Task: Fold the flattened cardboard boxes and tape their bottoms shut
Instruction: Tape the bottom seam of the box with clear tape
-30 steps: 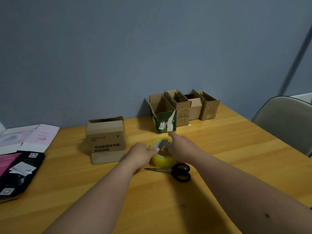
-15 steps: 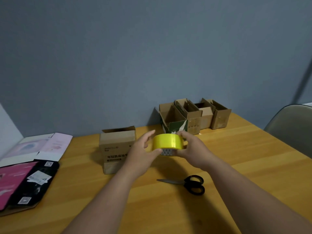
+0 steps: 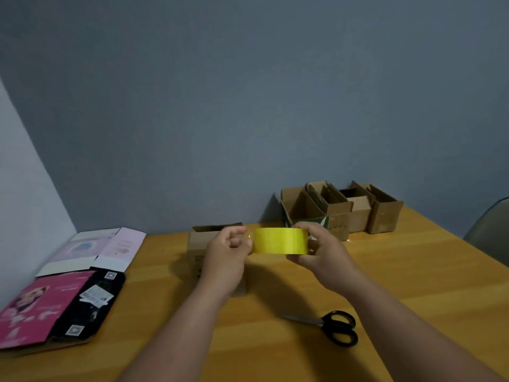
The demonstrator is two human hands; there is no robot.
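A yellow tape roll (image 3: 279, 240) hangs above the wooden table (image 3: 399, 277), held on edge. My right hand (image 3: 321, 252) grips its right side. My left hand (image 3: 227, 252) is at its left side, fingers pinched at the roll's edge. Behind my left hand stands a brown cardboard box (image 3: 197, 245), bottom up, partly hidden. Four small folded boxes (image 3: 341, 209) stand in a row against the wall at the back right, their tops open. A stack of flattened boxes (image 3: 63, 299), pink, black and white, lies at the left.
Black-handled scissors (image 3: 330, 325) lie on the table, near right of centre, blades pointing left. A grey chair (image 3: 493, 232) stands at the table's right edge. The blue-grey wall runs close behind the boxes.
Both hands lifted the tape roll off the table beside the scissors and turned it on edge. My left fingers closed into a pinch at its left side. The view tilted right.
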